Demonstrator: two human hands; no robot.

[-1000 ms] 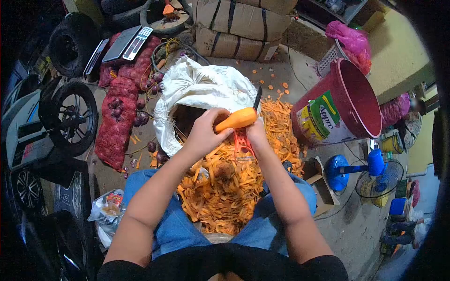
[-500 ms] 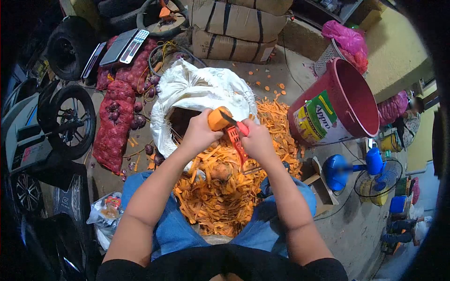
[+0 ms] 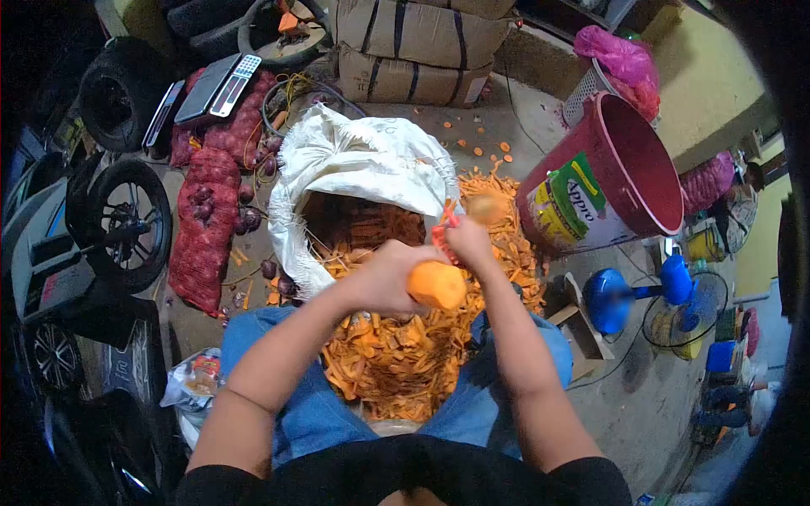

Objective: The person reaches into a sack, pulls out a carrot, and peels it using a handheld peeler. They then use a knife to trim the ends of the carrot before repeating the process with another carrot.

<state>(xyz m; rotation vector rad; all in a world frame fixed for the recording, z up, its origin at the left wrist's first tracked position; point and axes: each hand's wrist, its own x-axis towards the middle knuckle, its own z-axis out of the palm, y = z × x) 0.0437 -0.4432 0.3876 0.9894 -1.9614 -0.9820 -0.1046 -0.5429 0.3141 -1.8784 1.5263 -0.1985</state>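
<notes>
Two bare hands: both are in front of the onlooker's eyes, close together over the heap of peelings point(image 3: 388, 358) between the person's knees.
Left hand point(image 3: 390, 274): its grip is clenched around a peeled carrot point(image 3: 436, 285), whose blunt end pokes out toward the person's lap.
Right hand point(image 3: 469, 244): its grip is closed on a red-handled tool point(image 3: 445, 228), too blurred for me to make out its working end.
Carrot: held above the peelings, just beside the right wrist.
Blur: a round orange-brown shape point(image 3: 487, 206) shows just beyond the right hand; I can't tell what it is.
White sack point(image 3: 367, 160): lies beyond the hands, its mouth open toward the person.
Maroon bucket point(image 3: 582, 139): tilted in my view, on the right, near the scattered peelings.
Red mesh sack point(image 3: 204, 232): full of onions, on the floor point(image 3: 629, 413) at the left.
Carrot slices point(image 3: 504, 147): a few dot the floor past the white sack.
</notes>
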